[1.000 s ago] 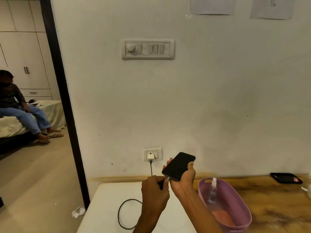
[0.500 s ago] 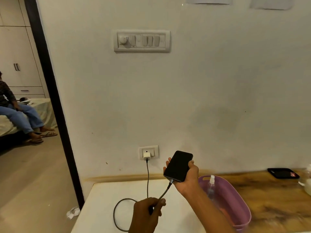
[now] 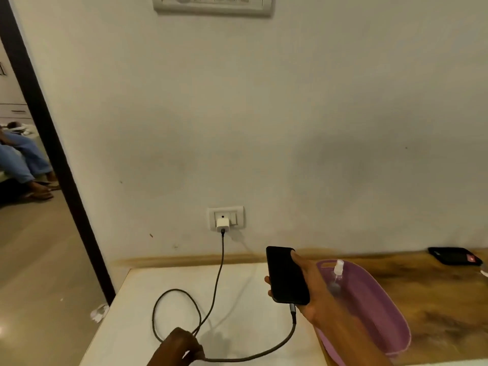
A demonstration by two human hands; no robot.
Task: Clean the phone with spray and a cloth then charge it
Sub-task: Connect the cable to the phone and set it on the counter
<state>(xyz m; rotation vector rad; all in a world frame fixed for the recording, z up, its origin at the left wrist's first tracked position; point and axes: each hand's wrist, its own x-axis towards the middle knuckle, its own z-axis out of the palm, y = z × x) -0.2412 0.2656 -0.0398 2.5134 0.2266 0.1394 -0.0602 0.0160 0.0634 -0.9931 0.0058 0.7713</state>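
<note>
Hands (image 3: 307, 291) around phone (image 3: 286, 276) and cable (image 3: 277, 348).

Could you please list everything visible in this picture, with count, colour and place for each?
phone: one, black, held above the white table, cable plugged into its lower end
cable: one, dark, runs from the charger down to a loop on the table and on to the phone
charger: one, white, in the wall socket
wall socket: one, white, low on the wall
spray bottle: one, clear with white top, inside the basket
basket: one, purple, on the wooden counter
dark flat object: one, black, far right on the counter
switch panel: one, white, top of the wall
seated person: one, blue trousers, through the doorway
left hand: grips the cable
right hand: holds the phone
</note>
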